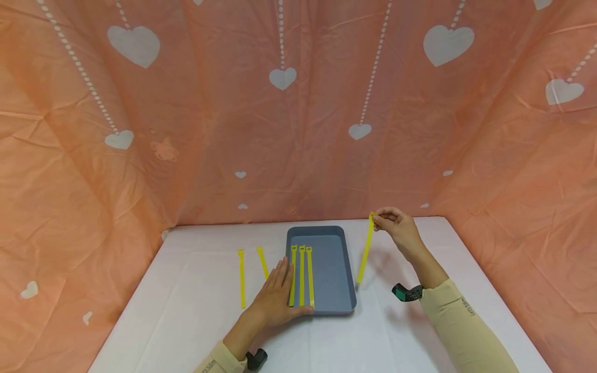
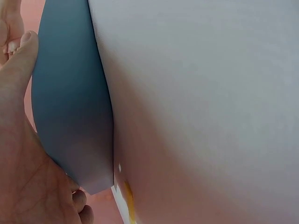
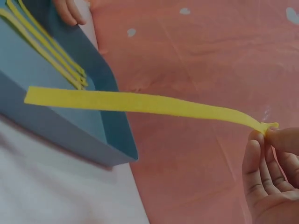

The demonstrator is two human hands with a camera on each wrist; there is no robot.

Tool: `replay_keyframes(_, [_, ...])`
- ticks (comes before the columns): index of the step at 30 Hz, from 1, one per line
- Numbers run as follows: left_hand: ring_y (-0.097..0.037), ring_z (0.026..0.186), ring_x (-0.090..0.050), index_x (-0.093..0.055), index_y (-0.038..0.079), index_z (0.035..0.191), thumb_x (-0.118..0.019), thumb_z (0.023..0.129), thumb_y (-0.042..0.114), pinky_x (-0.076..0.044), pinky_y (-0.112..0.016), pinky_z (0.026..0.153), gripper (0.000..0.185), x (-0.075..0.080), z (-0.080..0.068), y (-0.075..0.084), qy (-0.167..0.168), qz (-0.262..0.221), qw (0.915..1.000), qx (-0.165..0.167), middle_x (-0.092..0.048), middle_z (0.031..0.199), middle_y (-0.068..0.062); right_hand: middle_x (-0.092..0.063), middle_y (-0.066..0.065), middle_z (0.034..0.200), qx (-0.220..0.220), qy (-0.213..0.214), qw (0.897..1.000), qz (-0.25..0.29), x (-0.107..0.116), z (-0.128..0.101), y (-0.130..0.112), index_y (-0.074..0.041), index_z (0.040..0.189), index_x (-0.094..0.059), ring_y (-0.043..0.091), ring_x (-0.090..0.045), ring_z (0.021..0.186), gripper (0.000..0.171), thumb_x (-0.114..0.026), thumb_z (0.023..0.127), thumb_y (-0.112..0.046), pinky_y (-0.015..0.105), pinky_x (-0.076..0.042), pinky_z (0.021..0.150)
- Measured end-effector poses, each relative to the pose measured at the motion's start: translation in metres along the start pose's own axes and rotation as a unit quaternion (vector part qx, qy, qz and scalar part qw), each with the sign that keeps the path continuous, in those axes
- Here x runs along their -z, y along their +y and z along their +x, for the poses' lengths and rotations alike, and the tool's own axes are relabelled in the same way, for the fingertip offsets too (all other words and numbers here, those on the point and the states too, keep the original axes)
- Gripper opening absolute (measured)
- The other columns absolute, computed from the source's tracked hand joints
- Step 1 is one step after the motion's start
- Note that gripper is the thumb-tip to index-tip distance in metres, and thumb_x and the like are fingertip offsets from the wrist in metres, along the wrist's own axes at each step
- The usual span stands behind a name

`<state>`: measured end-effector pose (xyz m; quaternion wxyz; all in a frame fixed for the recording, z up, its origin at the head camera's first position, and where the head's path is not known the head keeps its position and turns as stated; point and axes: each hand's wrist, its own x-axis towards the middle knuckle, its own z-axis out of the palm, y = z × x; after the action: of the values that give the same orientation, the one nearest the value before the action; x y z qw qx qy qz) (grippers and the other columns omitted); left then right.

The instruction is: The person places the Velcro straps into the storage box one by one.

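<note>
I am observing the right hand (image 1: 398,228) pinching the top end of a yellow strap (image 1: 365,251) between thumb and fingertips, with the strap hanging above the white table (image 1: 420,331), just to the right of the blue tray (image 1: 333,269) and outside it. In the right wrist view the same strap is stretching out from the fingertips (image 3: 261,140) past the tray's wall, apart from it. The tray is holding three yellow straps (image 1: 301,274), lying side by side lengthwise along its left half; its right half is showing bare floor. The left hand (image 1: 277,298) is lying flat with fingers spread and straight, resting on the table against the tray's near left edge, the thumb reaching along the front rim. Two more yellow straps (image 1: 241,277) are lying on the table to the left of the tray, one partly under the left fingers.
</note>
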<state>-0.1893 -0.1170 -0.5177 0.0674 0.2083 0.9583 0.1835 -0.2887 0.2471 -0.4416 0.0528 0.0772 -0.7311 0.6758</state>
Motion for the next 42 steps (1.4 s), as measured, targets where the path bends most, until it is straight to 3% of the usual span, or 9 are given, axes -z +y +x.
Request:
replay_keyframes(7, [-0.036, 0.167, -0.003, -0.011, -0.002, 0.171, -0.068, 0.088, 0.081, -0.013, -0.053, 0.134, 0.13, -0.001, 0.0, -0.001, -0.001, 0.004, 1.0, -0.002, 0.001, 0.18, -0.021, -0.075, -0.003, 0.101, 0.019, -0.013, 0.999, 0.026, -0.01, -0.002, -0.009, 0.01, 0.122, -0.064, 0.011, -0.071, 0.087, 0.028, -0.071, 0.106, -0.012, 0.024, -0.062, 0.083])
replay_keyframes(17, [-0.035, 0.167, -0.003, -0.013, -0.002, 0.171, -0.067, 0.087, 0.083, -0.013, -0.052, 0.134, 0.13, 0.0, -0.001, 0.0, 0.002, 0.002, 1.0, -0.001, 0.0, 0.18, -0.02, -0.074, 0.0, 0.103, 0.011, -0.034, 0.999, 0.025, -0.031, -0.003, -0.011, 0.008, 0.122, -0.064, 0.013, -0.071, 0.089, 0.027, -0.071, 0.105, -0.011, 0.025, -0.063, 0.084])
replay_keyframes(33, [-0.034, 0.167, -0.002, -0.011, -0.001, 0.171, -0.066, 0.087, 0.084, -0.013, -0.051, 0.134, 0.132, -0.001, 0.002, -0.002, -0.001, 0.0, 1.0, 0.002, 0.001, 0.18, -0.019, -0.072, 0.003, 0.098, -0.02, -0.064, 0.997, 0.041, -0.065, -0.006, 0.005, 0.008, 0.118, -0.066, 0.014, -0.071, 0.084, 0.022, -0.073, 0.103, -0.008, 0.027, -0.063, 0.081])
replay_keyframes(42, [-0.035, 0.167, -0.002, -0.012, -0.001, 0.171, -0.066, 0.087, 0.083, -0.014, -0.052, 0.134, 0.131, 0.0, 0.001, -0.002, -0.003, 0.001, 1.0, 0.002, 0.001, 0.18, -0.02, -0.073, 0.005, 0.1, -0.019, -0.089, 0.995, 0.04, -0.081, -0.007, 0.017, 0.011, 0.12, -0.064, 0.014, -0.072, 0.085, 0.024, -0.071, 0.104, -0.005, 0.041, -0.065, 0.089])
